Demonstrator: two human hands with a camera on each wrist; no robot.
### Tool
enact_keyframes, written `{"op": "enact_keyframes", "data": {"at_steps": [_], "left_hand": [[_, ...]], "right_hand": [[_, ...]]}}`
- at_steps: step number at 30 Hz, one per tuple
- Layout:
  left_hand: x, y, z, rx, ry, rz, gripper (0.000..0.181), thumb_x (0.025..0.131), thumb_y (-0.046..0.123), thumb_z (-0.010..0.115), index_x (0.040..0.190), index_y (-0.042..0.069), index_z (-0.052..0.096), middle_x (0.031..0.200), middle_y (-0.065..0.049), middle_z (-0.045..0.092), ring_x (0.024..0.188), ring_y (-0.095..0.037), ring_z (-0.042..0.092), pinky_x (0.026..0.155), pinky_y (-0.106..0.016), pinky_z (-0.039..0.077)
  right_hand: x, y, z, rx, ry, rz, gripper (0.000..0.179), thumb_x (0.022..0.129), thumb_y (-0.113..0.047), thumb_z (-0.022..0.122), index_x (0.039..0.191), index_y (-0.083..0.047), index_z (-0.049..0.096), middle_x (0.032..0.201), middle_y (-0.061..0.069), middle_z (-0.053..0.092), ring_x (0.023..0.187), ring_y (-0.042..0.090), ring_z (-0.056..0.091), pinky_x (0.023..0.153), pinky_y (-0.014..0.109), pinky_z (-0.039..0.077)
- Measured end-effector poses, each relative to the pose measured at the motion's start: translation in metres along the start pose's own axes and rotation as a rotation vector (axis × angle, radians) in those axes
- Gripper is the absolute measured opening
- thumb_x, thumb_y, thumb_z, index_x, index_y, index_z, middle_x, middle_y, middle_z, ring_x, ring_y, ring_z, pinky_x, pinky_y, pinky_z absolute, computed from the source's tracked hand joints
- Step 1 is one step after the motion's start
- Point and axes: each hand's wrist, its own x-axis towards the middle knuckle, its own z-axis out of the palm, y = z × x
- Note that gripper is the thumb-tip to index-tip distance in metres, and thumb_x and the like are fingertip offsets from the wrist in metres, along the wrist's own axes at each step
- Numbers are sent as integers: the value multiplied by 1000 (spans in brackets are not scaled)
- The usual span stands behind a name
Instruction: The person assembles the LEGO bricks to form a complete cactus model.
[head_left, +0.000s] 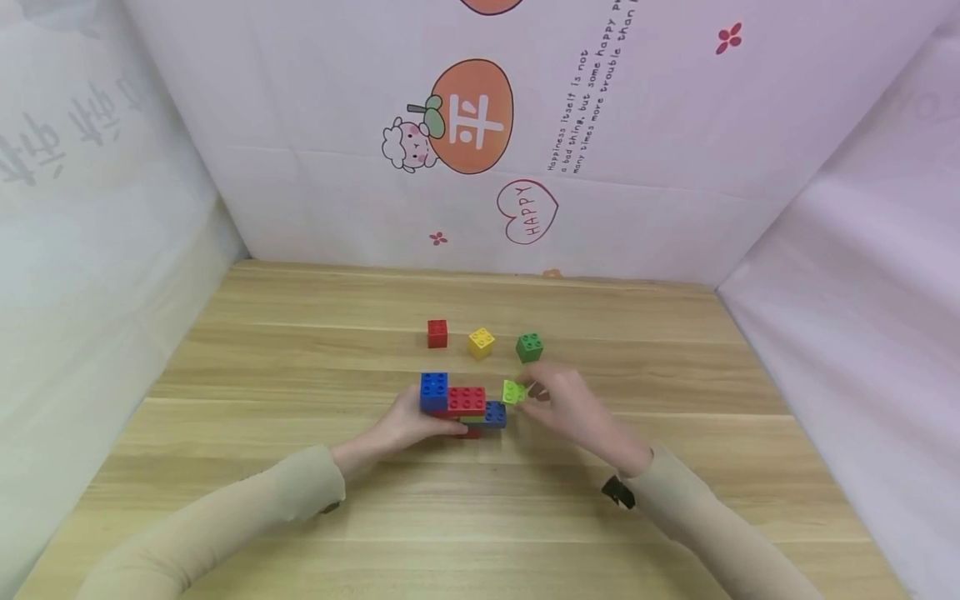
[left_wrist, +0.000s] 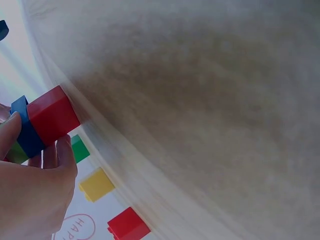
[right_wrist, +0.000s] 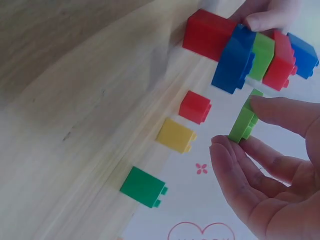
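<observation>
My left hand (head_left: 405,422) grips a stack of toy building bricks from its left side. In the right wrist view the stack shows a red brick (right_wrist: 210,34) at its base, a blue brick (right_wrist: 233,60), a lime green brick (right_wrist: 262,56), a long red brick (right_wrist: 281,65) and a blue brick (right_wrist: 303,55) at the far end. Between thumb and fingertips, my right hand (head_left: 564,403) pinches a thin lime green brick (head_left: 513,392). That brick is apart from the stack, just to its right.
Behind the hands, a red brick (head_left: 437,334), a yellow brick (head_left: 481,343) and a green brick (head_left: 529,347) stand in a row on the wooden table (head_left: 480,533). The right fingers are close to the green one. White printed cloth (head_left: 330,208) hangs behind and at both sides.
</observation>
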Motion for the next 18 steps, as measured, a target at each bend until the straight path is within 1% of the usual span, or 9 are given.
{"op": "enact_keyframes", "data": {"at_steps": [7, 13, 18], "left_hand": [[2, -1, 1, -2, -2, 11, 71, 81, 19, 82, 142, 6, 48, 140, -10, 61, 131, -29, 57, 114, -50, 42], [2, 0, 0, -13, -13, 20, 71, 82, 19, 82, 142, 5, 48, 140, -11, 60, 131, -30, 56, 115, -50, 42], [2, 1, -1, -16, -22, 19, 70, 83, 20, 81, 143, 5, 48, 140, -11, 60, 131, -29, 57, 115, -50, 42]], "right_hand": [[-4, -7, 0, 4, -31, -43, 29, 80, -6, 79, 107, -2, 68, 103, 13, 72, 85, 21, 71, 74, 31, 63], [-7, -6, 1, 6, -65, -92, 30, 81, -5, 78, 109, -2, 68, 105, 13, 73, 85, 20, 71, 76, 30, 63], [-8, -5, 3, 13, -92, -95, 30, 81, -4, 78, 110, -3, 68, 107, 13, 73, 86, 21, 72, 76, 31, 63]]}}
